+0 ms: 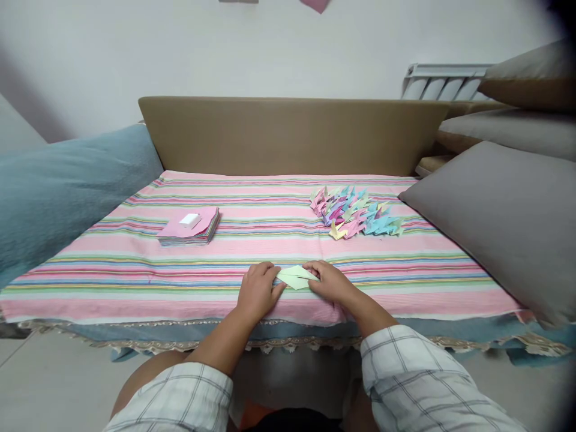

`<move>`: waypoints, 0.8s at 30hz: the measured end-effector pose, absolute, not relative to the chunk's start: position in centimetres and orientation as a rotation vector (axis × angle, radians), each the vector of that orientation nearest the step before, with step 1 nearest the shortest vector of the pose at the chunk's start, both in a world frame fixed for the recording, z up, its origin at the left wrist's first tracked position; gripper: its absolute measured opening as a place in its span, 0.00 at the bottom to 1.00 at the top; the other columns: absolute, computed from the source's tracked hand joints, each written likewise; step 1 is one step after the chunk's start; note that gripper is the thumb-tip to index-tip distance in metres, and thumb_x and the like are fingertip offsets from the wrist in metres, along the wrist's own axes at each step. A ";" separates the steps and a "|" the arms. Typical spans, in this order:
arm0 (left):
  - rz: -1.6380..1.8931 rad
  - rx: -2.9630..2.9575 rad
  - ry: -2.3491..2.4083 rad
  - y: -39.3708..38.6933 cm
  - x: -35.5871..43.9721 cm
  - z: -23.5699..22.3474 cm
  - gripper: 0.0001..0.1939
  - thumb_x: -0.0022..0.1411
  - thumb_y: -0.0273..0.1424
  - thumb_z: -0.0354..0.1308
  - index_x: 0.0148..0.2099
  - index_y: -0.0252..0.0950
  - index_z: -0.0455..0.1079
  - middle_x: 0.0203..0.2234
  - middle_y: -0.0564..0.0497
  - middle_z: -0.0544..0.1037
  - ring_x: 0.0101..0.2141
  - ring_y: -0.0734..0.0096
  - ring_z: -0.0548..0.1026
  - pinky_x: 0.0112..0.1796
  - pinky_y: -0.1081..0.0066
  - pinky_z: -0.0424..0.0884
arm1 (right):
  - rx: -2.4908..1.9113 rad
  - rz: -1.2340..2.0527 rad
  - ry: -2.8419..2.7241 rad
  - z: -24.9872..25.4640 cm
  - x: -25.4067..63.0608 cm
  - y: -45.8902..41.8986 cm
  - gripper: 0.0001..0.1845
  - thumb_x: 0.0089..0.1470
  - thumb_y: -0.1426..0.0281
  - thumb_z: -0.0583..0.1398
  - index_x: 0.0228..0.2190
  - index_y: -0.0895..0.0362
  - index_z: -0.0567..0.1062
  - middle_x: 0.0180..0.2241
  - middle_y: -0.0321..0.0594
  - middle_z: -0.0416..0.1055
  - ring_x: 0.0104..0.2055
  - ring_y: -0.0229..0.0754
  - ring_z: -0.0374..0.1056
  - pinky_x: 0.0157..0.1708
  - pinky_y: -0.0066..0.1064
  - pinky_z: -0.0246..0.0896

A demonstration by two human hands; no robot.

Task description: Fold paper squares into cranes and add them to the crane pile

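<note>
A folded piece of pale green paper [294,277], shaped like a long diamond with a slit toward its right point, lies between my hands near the front of the striped cloth. My left hand [260,289] has its thumb and fingers closed on the left point. On the right point, the thumb and fingertips of my right hand [329,281] pinch the paper. Beyond my right hand lies a pile of folded paper cranes [348,213] in pink, blue, yellow, purple and green.
At the left a stack of coloured paper sheets [207,231] carries a small white block [189,220]. The striped cloth [261,234] covers the seat. A brown backrest [292,135] stands behind, a blue armrest [76,186] at left, grey cushions [504,210] at right.
</note>
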State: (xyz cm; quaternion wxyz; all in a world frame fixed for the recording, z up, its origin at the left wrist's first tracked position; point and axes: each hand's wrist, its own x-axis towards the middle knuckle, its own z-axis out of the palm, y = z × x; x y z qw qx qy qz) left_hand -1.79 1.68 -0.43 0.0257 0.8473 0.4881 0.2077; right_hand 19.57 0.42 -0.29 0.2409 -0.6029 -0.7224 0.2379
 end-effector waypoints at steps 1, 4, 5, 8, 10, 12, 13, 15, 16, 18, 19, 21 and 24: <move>0.636 2.619 1.508 1.7 -1.8 -0.5 0.18 0.56 0.37 0.58 0.49 0.40 0.68 0.48 0.46 0.71 0.47 0.58 0.67 0.48 0.59 0.64 | -1.633 0.689 -1.960 -0.1 19.5 0.3 0.23 0.42 0.73 0.60 0.45 0.58 0.72 0.38 0.42 0.70 0.38 0.41 0.64 0.39 0.30 0.57; 0.625 2.632 1.508 1.7 -1.8 -0.7 0.18 0.56 0.37 0.58 0.49 0.40 0.69 0.52 0.46 0.69 0.49 0.57 0.66 0.49 0.58 0.63 | -1.594 0.841 -1.862 0.2 19.3 0.2 0.16 0.48 0.65 0.58 0.39 0.57 0.74 0.35 0.40 0.71 0.35 0.40 0.64 0.35 0.29 0.57; 0.629 2.637 1.508 1.8 -1.8 -0.7 0.18 0.57 0.36 0.57 0.50 0.41 0.69 0.52 0.46 0.68 0.49 0.56 0.66 0.49 0.57 0.63 | -1.600 0.885 -1.809 0.2 19.3 0.2 0.15 0.50 0.64 0.56 0.37 0.58 0.75 0.34 0.39 0.71 0.34 0.40 0.64 0.33 0.29 0.57; 0.688 2.645 1.498 1.9 -1.8 -0.7 0.19 0.57 0.34 0.56 0.52 0.40 0.67 0.53 0.45 0.68 0.49 0.56 0.66 0.49 0.57 0.64 | -1.640 0.973 -1.667 0.0 19.1 0.3 0.14 0.49 0.66 0.57 0.37 0.59 0.74 0.28 0.36 0.71 0.28 0.37 0.63 0.28 0.26 0.55; 0.773 2.636 1.483 1.9 -1.8 -0.6 0.19 0.57 0.32 0.55 0.52 0.38 0.65 0.51 0.43 0.68 0.49 0.57 0.67 0.49 0.58 0.64 | -1.644 0.995 -1.604 -0.2 19.0 0.4 0.16 0.47 0.67 0.58 0.39 0.59 0.73 0.23 0.33 0.68 0.24 0.35 0.61 0.25 0.25 0.53; 0.845 2.614 1.466 2.0 -1.8 -0.5 0.17 0.58 0.29 0.53 0.50 0.36 0.66 0.46 0.44 0.71 0.46 0.59 0.68 0.47 0.59 0.65 | -1.624 0.989 -1.547 -0.4 18.7 0.4 0.16 0.48 0.67 0.57 0.40 0.59 0.72 0.21 0.30 0.65 0.22 0.34 0.59 0.23 0.25 0.51; 0.859 2.601 1.459 2.0 -1.7 -0.4 0.15 0.58 0.28 0.52 0.48 0.36 0.66 0.43 0.45 0.72 0.44 0.60 0.69 0.46 0.60 0.65 | -1.614 0.974 -1.511 -0.5 18.6 0.5 0.16 0.48 0.67 0.57 0.40 0.59 0.72 0.20 0.30 0.64 0.22 0.34 0.59 0.23 0.25 0.51; 0.854 2.583 1.450 1.9 -1.7 -0.3 0.12 0.58 0.28 0.51 0.45 0.35 0.67 0.38 0.46 0.73 0.40 0.62 0.70 0.43 0.61 0.67 | -1.604 0.948 -1.435 -0.6 18.3 0.5 0.17 0.48 0.66 0.56 0.41 0.60 0.70 0.20 0.30 0.65 0.22 0.35 0.60 0.23 0.25 0.52; 0.844 2.584 1.444 1.8 -1.7 -0.3 0.11 0.58 0.29 0.51 0.44 0.35 0.67 0.37 0.46 0.74 0.39 0.62 0.70 0.42 0.62 0.67 | -1.610 0.945 -1.403 -0.6 18.1 0.5 0.18 0.49 0.66 0.57 0.43 0.60 0.68 0.20 0.30 0.65 0.22 0.35 0.61 0.23 0.25 0.53; 0.822 2.614 1.418 1.6 -1.5 -0.2 0.11 0.60 0.29 0.50 0.44 0.36 0.67 0.36 0.46 0.74 0.39 0.63 0.70 0.42 0.62 0.67 | -1.634 0.955 -1.380 -0.7 17.8 0.3 0.21 0.48 0.66 0.57 0.45 0.60 0.66 0.20 0.30 0.67 0.21 0.36 0.62 0.23 0.26 0.54; 0.806 2.642 1.395 1.5 -1.5 -0.3 0.11 0.60 0.29 0.49 0.44 0.36 0.68 0.36 0.46 0.74 0.39 0.63 0.70 0.41 0.63 0.67 | -1.649 0.964 -1.395 -0.6 17.7 0.1 0.22 0.48 0.66 0.57 0.46 0.60 0.65 0.20 0.30 0.67 0.21 0.36 0.63 0.23 0.26 0.55; 0.751 2.708 1.343 1.3 -1.3 -0.4 0.12 0.61 0.29 0.48 0.45 0.37 0.69 0.36 0.46 0.74 0.38 0.64 0.71 0.41 0.64 0.67 | -1.683 0.959 -1.466 -0.4 17.4 -0.2 0.22 0.48 0.67 0.58 0.46 0.59 0.65 0.20 0.31 0.68 0.22 0.37 0.64 0.25 0.27 0.56; 0.680 2.788 1.299 1.0 -1.1 -0.7 0.13 0.62 0.29 0.48 0.46 0.37 0.70 0.39 0.46 0.75 0.39 0.63 0.71 0.41 0.63 0.66 | -1.735 0.902 -1.573 -0.1 17.1 -0.6 0.22 0.47 0.67 0.58 0.46 0.58 0.66 0.20 0.31 0.69 0.23 0.38 0.65 0.26 0.27 0.56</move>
